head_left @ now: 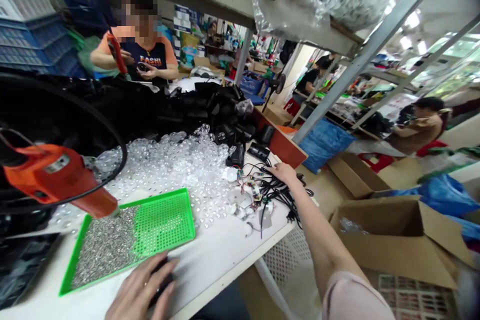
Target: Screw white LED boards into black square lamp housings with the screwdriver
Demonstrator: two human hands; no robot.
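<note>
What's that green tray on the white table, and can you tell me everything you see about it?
The green plastic tray is shallow and rectangular, with a raised rim and a finely perforated grid base. It lies flat and angled on the white table. Small silvery pieces cover its left portion, while the right portion is mostly bare. The person's left hand sits just beyond its near edge.

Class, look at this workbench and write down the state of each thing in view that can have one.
left hand: closed around a dark object
right hand: open, resting on black cables
black cables: tangled
orange heat gun: nozzle aimed down toward the tray, in neither hand
green perforated tray: partly covered with silver pieces
clear plastic domes: loose in a heap
cardboard box: open, flaps up
</note>
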